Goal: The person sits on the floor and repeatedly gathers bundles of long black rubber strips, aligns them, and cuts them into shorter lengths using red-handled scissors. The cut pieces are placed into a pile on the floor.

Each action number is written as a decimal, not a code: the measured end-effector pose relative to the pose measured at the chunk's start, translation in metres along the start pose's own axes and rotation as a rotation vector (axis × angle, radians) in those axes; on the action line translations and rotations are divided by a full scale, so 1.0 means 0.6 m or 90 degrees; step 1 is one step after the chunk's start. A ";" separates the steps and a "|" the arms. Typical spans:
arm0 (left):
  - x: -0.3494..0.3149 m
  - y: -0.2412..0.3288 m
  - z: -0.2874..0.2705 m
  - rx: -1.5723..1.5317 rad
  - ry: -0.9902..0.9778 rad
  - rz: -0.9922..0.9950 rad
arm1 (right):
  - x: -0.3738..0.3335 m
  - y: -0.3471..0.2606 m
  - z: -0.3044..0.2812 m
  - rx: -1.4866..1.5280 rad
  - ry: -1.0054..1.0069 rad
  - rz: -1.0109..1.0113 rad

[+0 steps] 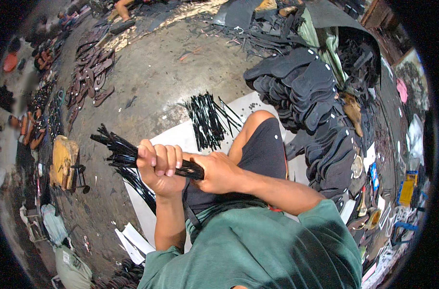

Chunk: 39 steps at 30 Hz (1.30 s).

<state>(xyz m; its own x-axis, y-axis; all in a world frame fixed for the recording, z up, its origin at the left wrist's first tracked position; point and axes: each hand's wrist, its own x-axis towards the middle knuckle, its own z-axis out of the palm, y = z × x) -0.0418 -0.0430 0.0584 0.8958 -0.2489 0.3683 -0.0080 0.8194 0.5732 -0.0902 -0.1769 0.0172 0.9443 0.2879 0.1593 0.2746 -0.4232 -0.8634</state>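
Observation:
A thick bundle of glossy black strips [120, 153] is held crosswise over my lap. My left hand [160, 164] wraps round the middle of it, knuckles up. Around the bundle's right end my right hand [217, 171] is closed, its palm against the strip ends. The far left ends fan out loosely. On a white sheet [173, 135] in front of me lies a pile of similar black strips [207, 123], a few splayed to its right. Another batch of black strips [135, 183] lies below the held bundle, partly hidden by my left arm.
Stacks of black shoe soles [296, 79] stand at the right, with more soles [330, 154] nearer. Brown sandals [91, 72] lie on the floor at far left. A wooden block [63, 161] stands with a black tool [79, 176] beside it. Black scraps [262, 38] heap at the back.

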 end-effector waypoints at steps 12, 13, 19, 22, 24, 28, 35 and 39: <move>-0.007 0.007 0.050 1.153 -0.377 -0.134 | 0.032 0.050 -0.120 -0.421 -0.219 -0.131; -0.007 -0.022 0.013 1.105 -0.398 -0.326 | 0.043 0.039 -0.116 -0.487 -0.276 -0.172; 0.008 -0.044 -0.026 0.800 -0.211 -0.579 | -0.027 -0.002 -0.160 -0.434 0.008 -0.075; -0.016 -0.060 -0.115 0.653 -0.109 -0.180 | -0.144 0.032 -0.134 -0.387 0.221 0.137; -0.014 -0.045 -0.108 0.496 -0.014 -0.240 | -0.288 0.085 -0.063 -0.288 0.066 0.300; -0.016 -0.056 -0.097 0.316 0.053 -0.294 | -0.364 0.054 0.003 -0.225 0.101 0.456; 0.006 -0.063 -0.077 0.314 -0.017 -0.205 | -0.423 0.074 0.002 -0.098 0.113 0.585; -0.006 -0.069 -0.081 0.213 -0.052 -0.128 | -0.385 0.064 -0.049 0.192 0.034 0.697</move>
<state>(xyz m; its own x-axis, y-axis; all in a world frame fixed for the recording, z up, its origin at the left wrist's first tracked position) -0.0230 -0.0511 -0.0023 0.8555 -0.4394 0.2738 0.0082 0.5402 0.8415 -0.2928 -0.2848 -0.0388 0.6584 -0.1492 -0.7377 -0.7508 -0.1994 -0.6298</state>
